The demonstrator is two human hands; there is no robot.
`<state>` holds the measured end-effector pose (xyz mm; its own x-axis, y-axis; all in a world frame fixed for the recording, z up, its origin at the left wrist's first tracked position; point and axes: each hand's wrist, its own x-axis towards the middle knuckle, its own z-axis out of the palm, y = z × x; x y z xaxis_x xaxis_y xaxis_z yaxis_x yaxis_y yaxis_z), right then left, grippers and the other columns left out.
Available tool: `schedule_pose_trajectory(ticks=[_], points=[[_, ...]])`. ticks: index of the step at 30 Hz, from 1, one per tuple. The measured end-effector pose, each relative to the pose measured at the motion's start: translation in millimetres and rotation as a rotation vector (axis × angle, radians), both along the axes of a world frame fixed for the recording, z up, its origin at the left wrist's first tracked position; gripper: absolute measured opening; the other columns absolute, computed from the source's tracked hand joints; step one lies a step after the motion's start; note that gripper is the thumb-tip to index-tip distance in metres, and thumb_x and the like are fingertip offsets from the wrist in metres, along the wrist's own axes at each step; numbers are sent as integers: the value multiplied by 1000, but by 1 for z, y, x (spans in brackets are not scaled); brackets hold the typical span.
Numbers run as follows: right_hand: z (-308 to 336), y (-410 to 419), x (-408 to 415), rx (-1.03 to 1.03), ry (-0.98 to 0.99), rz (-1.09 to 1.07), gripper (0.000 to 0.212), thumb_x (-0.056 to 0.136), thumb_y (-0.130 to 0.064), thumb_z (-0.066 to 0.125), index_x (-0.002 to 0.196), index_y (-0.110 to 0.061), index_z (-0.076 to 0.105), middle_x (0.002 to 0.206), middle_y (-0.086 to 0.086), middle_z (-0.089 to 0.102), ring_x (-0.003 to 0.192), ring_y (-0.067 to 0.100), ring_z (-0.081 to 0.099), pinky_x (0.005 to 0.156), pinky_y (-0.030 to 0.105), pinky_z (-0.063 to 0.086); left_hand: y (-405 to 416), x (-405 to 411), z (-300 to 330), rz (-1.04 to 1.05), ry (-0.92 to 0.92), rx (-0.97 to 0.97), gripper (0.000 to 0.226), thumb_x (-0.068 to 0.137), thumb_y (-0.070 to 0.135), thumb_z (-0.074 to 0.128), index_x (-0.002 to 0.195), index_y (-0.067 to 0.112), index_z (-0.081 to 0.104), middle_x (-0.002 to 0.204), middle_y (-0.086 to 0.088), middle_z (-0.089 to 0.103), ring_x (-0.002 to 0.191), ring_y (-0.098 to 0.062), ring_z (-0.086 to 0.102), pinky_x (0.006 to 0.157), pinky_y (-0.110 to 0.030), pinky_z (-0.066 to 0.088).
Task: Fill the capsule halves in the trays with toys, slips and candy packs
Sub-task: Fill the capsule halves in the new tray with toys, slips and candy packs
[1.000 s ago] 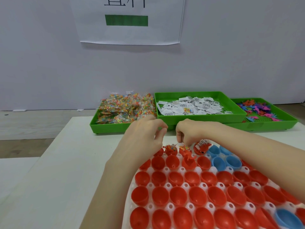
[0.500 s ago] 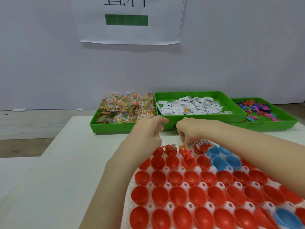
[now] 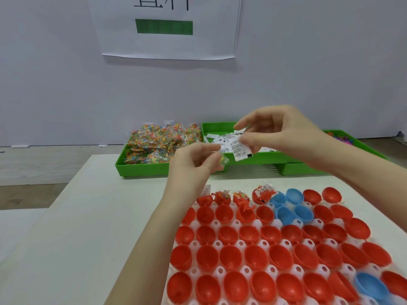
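Note:
A white tray (image 3: 237,224) holds rows of red capsule halves (image 3: 279,256) and a few blue ones (image 3: 293,202). Several halves in the far rows (image 3: 244,201) hold toys, slips or candy. My right hand (image 3: 284,133) is raised over the middle green bin and pinches a white printed slip (image 3: 239,148). My left hand (image 3: 196,161) hovers just in front of the bins, fingers curled round a small clear candy pack (image 3: 223,160).
Three green bins stand along the table's far edge: candy packs (image 3: 154,144) on the left, paper slips (image 3: 217,139) in the middle, coloured toys (image 3: 343,137) at the right, mostly hidden by my right arm. A wall with a paper sign (image 3: 165,27) rises behind.
Both hands have lifted from the tray's far row toward the bins. My right hand now holds a slip and my left a candy pack.

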<state>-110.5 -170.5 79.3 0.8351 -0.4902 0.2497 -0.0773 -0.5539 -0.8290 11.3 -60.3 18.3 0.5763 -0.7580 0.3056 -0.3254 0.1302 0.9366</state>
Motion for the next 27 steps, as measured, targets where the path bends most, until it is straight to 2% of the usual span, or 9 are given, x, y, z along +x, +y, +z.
schedule_pose_trajectory(ticks=[4, 6, 8, 10, 12, 15, 18, 22, 27], points=[[-7, 14, -8, 5, 2, 1, 15, 81, -3, 64, 88, -16, 68, 83, 0, 70, 71, 6, 64, 69, 13, 51, 0, -14, 10, -235, 309, -26, 28, 98, 13, 38, 99, 7, 65, 79, -1, 69, 71, -3, 66, 68, -13, 52], [-9, 15, -9, -23, -68, -79, 15, 80, -3, 65, 91, -13, 69, 85, 3, 70, 74, 7, 65, 70, 13, 52, 2, -18, 15, -355, 370, -44, 28, 97, 20, 39, 95, 10, 65, 80, 3, 71, 79, -9, 69, 71, -15, 53], [-11, 18, -11, -74, -116, -140, 14, 79, -4, 67, 89, -13, 70, 82, 4, 71, 74, 14, 67, 72, 21, 54, 4, -22, 18, -342, 247, -41, 17, 92, 13, 49, 95, 14, 65, 83, 5, 71, 83, -9, 68, 75, -12, 51], [-15, 21, -14, -186, -134, -176, 13, 76, -6, 70, 84, -17, 72, 79, 0, 70, 72, 15, 65, 70, 27, 52, 3, -25, 16, -279, 136, -55, 22, 87, 0, 56, 94, 19, 65, 82, 5, 69, 79, -5, 66, 74, -11, 49], [-17, 22, -15, -265, -128, -204, 17, 74, -12, 72, 87, -23, 70, 85, -7, 68, 70, 8, 62, 67, 26, 50, 2, -29, 17, -225, 92, -70, 28, 85, -6, 57, 98, 17, 64, 75, 5, 66, 71, -1, 63, 70, -10, 49], [-19, 21, -18, -224, -62, -179, 31, 72, -20, 72, 100, -30, 64, 90, -15, 65, 76, 3, 62, 70, 22, 50, 1, -31, 16, -187, 45, -57, 31, 83, -4, 60, 102, 20, 57, 74, 2, 67, 69, -5, 65, 71, -17, 53], [-23, 19, -20, -198, -41, -162, 35, 74, -10, 72, 103, -28, 66, 80, -15, 67, 78, 0, 64, 73, 14, 51, -1, -32, 11, -160, -20, -29, 32, 82, -3, 63, 97, 24, 55, 76, 2, 67, 73, -10, 66, 73, -21, 53], [-25, 16, -20, -145, -90, -203, 30, 73, -1, 72, 99, -17, 71, 76, -10, 68, 71, 1, 64, 68, 10, 50, -6, -35, 6, -116, -66, -33, 29, 79, 3, 68, 92, 26, 56, 86, 10, 61, 68, -3, 64, 69, -17, 54], [-29, 13, -15, -162, -39, -210, 19, 79, -4, 67, 88, -21, 70, 72, -13, 64, 63, 2, 58, 64, 12, 47, -3, -25, 4, -124, -34, -13, 38, 73, 12, 74, 93, 33, 50, 96, 8, 59, 74, -2, 66, 66, -16, 53]])
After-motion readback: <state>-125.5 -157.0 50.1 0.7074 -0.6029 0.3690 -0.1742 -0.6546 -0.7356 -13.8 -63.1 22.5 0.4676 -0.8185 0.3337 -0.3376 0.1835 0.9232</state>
